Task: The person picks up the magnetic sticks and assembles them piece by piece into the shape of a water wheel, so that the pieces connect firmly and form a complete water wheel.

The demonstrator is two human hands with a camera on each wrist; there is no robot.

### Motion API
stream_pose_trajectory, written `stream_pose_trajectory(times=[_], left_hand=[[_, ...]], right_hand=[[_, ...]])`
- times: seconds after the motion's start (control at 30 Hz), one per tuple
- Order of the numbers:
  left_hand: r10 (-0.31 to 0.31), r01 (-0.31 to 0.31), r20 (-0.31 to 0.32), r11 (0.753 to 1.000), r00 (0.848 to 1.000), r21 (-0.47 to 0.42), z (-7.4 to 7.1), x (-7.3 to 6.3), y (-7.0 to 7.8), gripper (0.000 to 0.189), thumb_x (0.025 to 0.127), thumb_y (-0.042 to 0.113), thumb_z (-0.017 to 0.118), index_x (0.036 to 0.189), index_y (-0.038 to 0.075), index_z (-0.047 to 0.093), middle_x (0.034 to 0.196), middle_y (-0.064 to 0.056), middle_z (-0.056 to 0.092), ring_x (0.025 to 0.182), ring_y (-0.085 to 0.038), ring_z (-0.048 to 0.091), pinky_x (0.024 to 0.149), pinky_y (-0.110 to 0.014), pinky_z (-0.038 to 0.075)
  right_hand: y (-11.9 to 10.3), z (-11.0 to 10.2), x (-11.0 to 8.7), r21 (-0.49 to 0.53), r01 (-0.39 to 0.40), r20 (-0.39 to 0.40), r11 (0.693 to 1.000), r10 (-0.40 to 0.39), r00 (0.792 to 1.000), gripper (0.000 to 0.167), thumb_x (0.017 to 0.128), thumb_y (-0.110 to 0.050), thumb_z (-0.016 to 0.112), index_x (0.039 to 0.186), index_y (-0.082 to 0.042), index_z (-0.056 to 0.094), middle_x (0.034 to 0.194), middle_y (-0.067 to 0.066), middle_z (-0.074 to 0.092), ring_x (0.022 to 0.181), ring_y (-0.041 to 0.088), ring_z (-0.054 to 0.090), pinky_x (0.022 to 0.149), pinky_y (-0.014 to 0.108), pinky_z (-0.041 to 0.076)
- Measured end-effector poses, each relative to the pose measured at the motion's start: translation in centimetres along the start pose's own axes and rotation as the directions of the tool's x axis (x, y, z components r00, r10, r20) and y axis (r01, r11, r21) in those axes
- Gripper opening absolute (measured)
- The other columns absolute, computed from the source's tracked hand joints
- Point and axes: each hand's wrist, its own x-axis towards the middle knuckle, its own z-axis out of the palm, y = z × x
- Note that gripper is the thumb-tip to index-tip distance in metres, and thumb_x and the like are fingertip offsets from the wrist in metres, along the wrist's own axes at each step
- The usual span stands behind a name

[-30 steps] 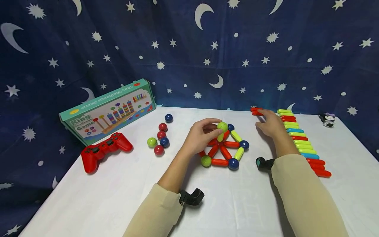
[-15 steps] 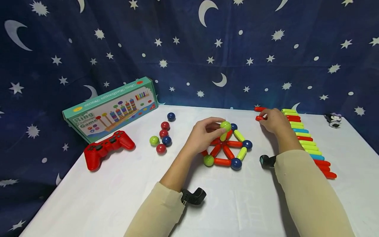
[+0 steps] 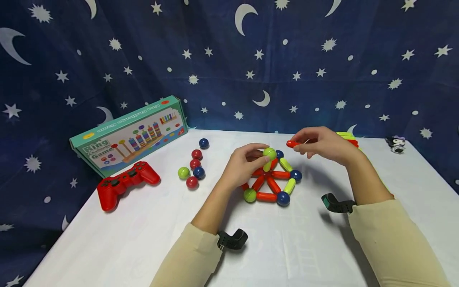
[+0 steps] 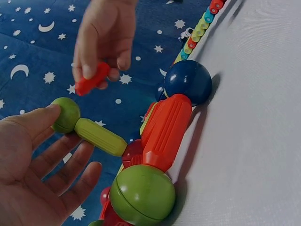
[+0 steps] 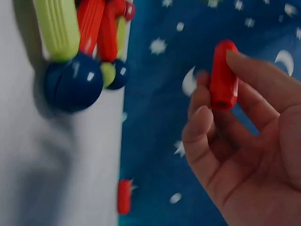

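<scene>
A flat wheel of rods and balls lies mid-table, with red spokes and a rim of red and light green rods. From its red centre ball a light green rod rises, topped by a green ball. My left hand pinches that green ball between thumb and fingers. Above the table, to the right of the wheel and behind it, my right hand pinches a short red rod by thumb and fingertips. The left hand covers the wheel's far left part in the head view.
Several loose balls lie left of the wheel. A red game controller and a green toy box stand farther left. A row of coloured rods is mostly behind the right arm. A small black-and-white figure sits at the right.
My right hand has picked up a red rod from the back of the table and moved it left, toward the wheel. The left hand keeps its grip on the green ball.
</scene>
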Motion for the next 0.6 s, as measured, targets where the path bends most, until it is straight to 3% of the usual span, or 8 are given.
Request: stream_pose_trajectory(times=[0.13,0.3,0.53,0.6], left_hand=[[-0.009,0.009,0.003,1.0,1.0,-0.003,-0.1,0.0,-0.1,0.036,0.098,0.024,0.072,0.134,0.021,0.069,0.121,-0.004,0.073,0.111,-0.02,0.068,0.098,-0.033,0.057],[-0.013,0.013,0.003,1.0,1.0,-0.003,-0.1,0.0,-0.2,0.036,0.098,0.024,0.072,0.134,0.022,0.069,0.121,-0.003,0.074,0.111,-0.019,0.068,0.097,-0.034,0.057],[0.001,0.0,0.008,1.0,1.0,-0.011,0.0,0.0,-0.1,0.035,0.098,0.024,0.071,0.134,0.021,0.069,0.122,-0.004,0.074,0.112,-0.02,0.068,0.097,-0.034,0.057],[0.003,-0.003,0.009,1.0,1.0,-0.011,0.1,0.0,0.0,0.035,0.098,0.024,0.071,0.133,0.021,0.069,0.122,-0.004,0.074,0.112,-0.02,0.068,0.097,-0.033,0.057]], right_hand=[[-1.9,1.0,-0.8,-0.038,0.064,0.082,0.997,-0.06,0.995,0.033,0.096,-0.021,0.073,0.126,-0.006,0.069,0.112,0.013,0.073,0.091,0.026,0.066,0.071,0.033,0.058],[-2.9,2.0,-0.8,-0.084,0.08,0.092,0.993,-0.072,0.993,0.03,0.095,-0.017,0.073,0.123,-0.006,0.07,0.109,0.01,0.073,0.086,0.024,0.063,0.068,0.033,0.056],[-2.3,2.0,-0.7,-0.081,0.065,0.081,0.995,-0.058,0.995,0.032,0.096,-0.024,0.073,0.125,-0.009,0.07,0.113,0.008,0.072,0.094,0.028,0.064,0.073,0.035,0.057],[-1.7,1.6,-0.7,-0.039,0.055,0.074,0.998,-0.053,0.996,0.035,0.098,-0.03,0.071,0.127,-0.01,0.07,0.116,0.009,0.071,0.098,0.029,0.065,0.076,0.036,0.059]])
